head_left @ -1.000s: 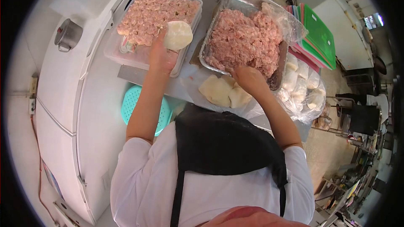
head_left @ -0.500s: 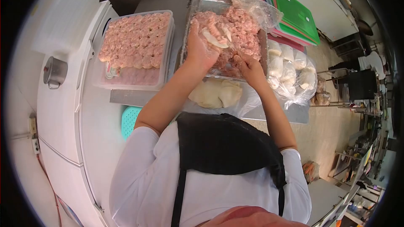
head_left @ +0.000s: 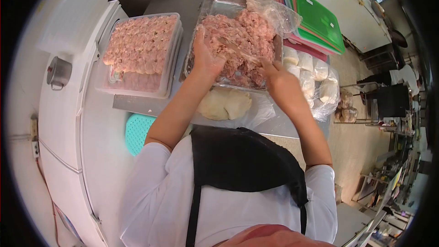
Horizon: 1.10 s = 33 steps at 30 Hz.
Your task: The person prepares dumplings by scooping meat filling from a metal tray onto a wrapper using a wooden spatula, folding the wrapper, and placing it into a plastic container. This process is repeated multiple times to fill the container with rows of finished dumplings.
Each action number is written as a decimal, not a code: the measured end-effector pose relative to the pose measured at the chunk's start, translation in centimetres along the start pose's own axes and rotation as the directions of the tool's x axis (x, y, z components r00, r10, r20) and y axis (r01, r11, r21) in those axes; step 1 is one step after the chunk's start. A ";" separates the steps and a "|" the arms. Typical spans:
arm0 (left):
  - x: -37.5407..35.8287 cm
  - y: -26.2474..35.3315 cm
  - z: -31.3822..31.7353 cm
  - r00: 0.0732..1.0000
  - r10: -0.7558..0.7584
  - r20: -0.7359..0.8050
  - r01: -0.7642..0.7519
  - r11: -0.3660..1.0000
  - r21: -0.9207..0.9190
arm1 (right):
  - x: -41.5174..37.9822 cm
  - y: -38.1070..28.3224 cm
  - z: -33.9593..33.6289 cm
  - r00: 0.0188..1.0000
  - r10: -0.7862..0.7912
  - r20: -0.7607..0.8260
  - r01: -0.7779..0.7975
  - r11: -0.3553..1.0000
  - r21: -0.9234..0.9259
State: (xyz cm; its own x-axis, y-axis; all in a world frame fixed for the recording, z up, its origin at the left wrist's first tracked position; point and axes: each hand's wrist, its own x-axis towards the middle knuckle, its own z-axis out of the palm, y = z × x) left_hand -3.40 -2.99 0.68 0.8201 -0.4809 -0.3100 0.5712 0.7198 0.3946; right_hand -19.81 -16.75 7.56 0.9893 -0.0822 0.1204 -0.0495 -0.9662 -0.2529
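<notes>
Left hand is covering whatever it's gripping; its fingertips are blurring into the mince. Shelf items far right are showing too small to ID.

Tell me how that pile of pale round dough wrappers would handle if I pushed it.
The pile of pale round dough wrappers looks soft and floppy, so it would likely buckle. It sits on thin clear plastic sheet, which may slide or wrinkle with it.
</notes>
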 end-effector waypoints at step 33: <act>0.4 0.9 -5.7 0.974 -0.081 0.210 -0.225 -0.311 0.924 | 2.9 10.3 8.1 0.969 -0.247 -0.004 0.246 0.961 0.130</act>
State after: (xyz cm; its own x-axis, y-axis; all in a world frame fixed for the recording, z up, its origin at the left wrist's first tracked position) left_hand -2.73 0.35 -4.05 0.7599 -0.6319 -0.1525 -0.3310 -0.5780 0.7459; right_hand -16.37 -24.95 -2.49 0.9702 0.1582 0.1835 0.2134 -0.9164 -0.3385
